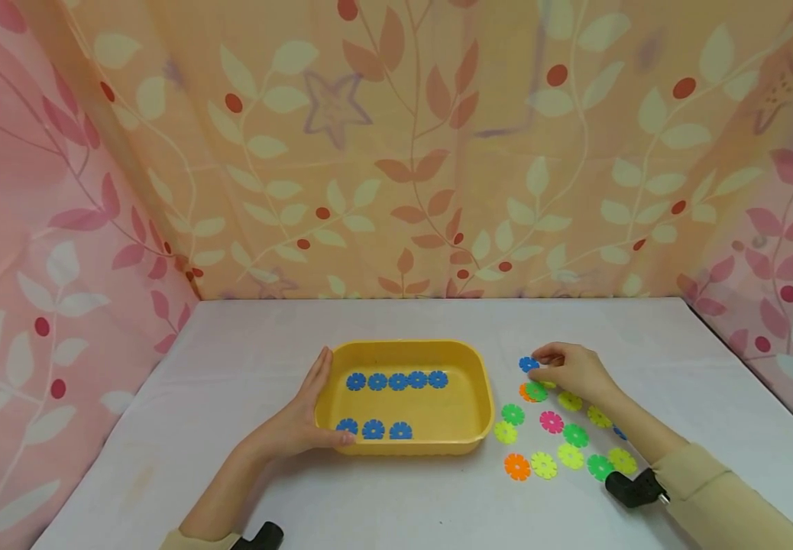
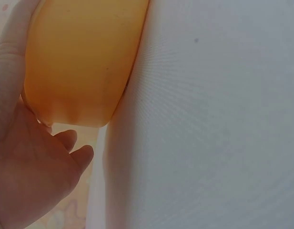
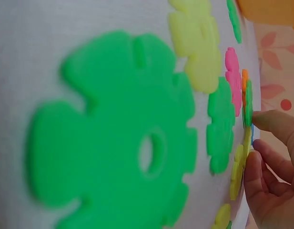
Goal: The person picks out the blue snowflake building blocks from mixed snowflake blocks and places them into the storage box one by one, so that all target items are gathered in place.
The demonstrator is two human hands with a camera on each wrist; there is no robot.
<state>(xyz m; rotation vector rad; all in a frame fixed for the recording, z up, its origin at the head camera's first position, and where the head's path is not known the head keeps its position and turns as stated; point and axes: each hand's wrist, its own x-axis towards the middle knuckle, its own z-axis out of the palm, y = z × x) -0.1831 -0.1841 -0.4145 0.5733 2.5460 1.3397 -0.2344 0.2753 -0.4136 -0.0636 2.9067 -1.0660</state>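
A yellow plastic basin (image 1: 403, 448) stands on the table. My left hand (image 1: 293, 420) holds its left end, thumb over the front rim and fingers along the side wall; the left wrist view shows that hand (image 2: 37, 167) against the basin's outer wall (image 2: 85, 62). Inside lie blue notched snowflake discs (image 1: 398, 381), several in a back row and three in a front row. Right of the basin, my right hand (image 1: 578, 372) pinches a blue snowflake disc (image 1: 528, 364) at its right edge. In the right wrist view, the fingers mostly hide this disc (image 3: 252, 133).
Loose snowflake discs spread right of the basin: orange (image 1: 516, 467), pink (image 1: 551, 422), green (image 1: 600, 467) and yellow (image 1: 571, 456). Another blue one (image 1: 619, 433) is partly hidden by the right forearm. Patterned curtains (image 1: 403, 153) hang behind the white table (image 1: 245, 328).
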